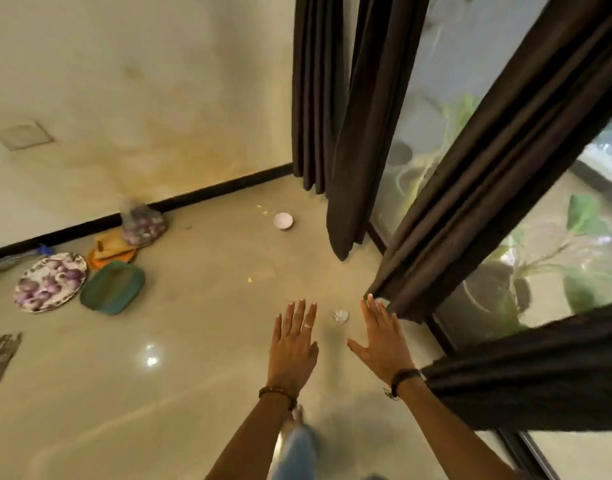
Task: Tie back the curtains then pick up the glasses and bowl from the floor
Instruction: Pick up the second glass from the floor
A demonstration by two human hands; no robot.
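Note:
Dark brown curtains hang along the glass wall: one panel in the corner [318, 98], one beside it [360, 161], one slanting across the window [498, 161], and another at the lower right [539, 368]. A small white bowl [283, 221] stands on the floor near the corner. A clear glass [340, 315] sits on the floor between my hands. My left hand [292, 344] is stretched forward with straight fingers and holds nothing. My right hand [380, 337] is also flat and empty, its fingertips close to the hem of the slanting curtain.
By the left wall lie a flowered plate of onions [50, 282], a green tray [112, 287], orange boards [112, 249] and a bag of onions [143, 223]. A black skirting runs along the wall. Potted plants stand beyond the glass.

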